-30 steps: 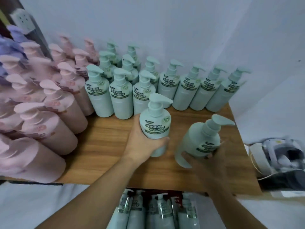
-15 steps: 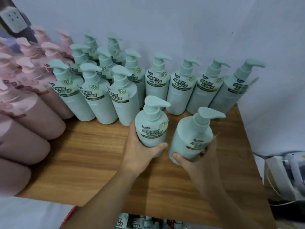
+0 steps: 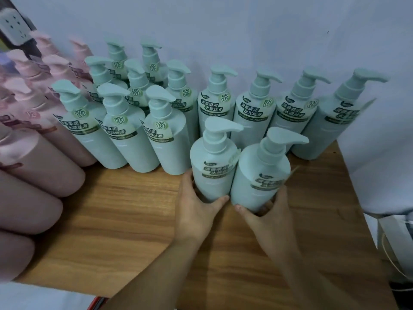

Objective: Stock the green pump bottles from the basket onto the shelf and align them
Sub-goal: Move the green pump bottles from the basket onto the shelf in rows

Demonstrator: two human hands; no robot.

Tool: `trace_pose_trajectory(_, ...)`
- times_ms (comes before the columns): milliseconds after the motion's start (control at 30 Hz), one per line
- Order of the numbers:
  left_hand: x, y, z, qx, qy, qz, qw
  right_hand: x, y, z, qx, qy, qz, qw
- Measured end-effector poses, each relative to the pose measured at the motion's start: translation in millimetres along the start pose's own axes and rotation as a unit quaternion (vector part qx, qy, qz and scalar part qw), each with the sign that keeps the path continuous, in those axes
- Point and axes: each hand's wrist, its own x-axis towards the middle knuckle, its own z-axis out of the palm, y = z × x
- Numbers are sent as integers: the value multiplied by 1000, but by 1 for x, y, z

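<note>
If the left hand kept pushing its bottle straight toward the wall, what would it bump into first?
Probably the upright green pump bottle in the back row, directly behind the green bottle that the left hand holds; the gap between them looks small, though depth is unclear.

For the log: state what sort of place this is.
Probably a shop or stockroom shelf: rows of identical green pump bottles, pink pump bottles grouped alongside, all on a wooden shelf against a plain wall.

- Two green pump bottles stand upright on the wooden shelf (image 3: 125, 220), touching side by side, in front of the others.
- Left bottle (image 3: 212, 173): label forward, nozzle pointing right.
- Right bottle (image 3: 260, 177): same pose, tilted slightly.
- Stocked green bottles (image 3: 218, 106) line the wall, nozzles pointing right.
</note>
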Motion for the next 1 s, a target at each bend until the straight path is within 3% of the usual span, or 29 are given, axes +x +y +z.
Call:
trace_pose_trajectory(433,36,9,23,-41,114,-116,986,58,-3,20,-11,15,-15,1000)
trace_pose_trajectory(533,42,21,19,-22,84,-146,985,61,-5,20,-19,14,-9,1000)
trace_pose_trajectory(633,31,48,-10,28,-19,-167,985,60,-12,15,-17,-17,6,1000)
trace_pose_trajectory(667,22,62,-26,67,-49,-128,988,58,-16,12,-16,-24,10,1000)
trace_pose_trajectory(733,8,98,-60,145,-42,54,987,51,-28,3,-15,-23,8,1000)
trace_pose_trajectory(833,14,172,-98,204,32,317,925,42,-55,-14,-12,8,-14,1000)
trace_pose_trajectory(900,38,213,-111,274,18,360,892,38,-80,-28,-38,38,-42,998)
trace_pose_trajectory(1000,78,239,-109,426,-128,274,853,41,-125,-54,-112,85,-176,974)
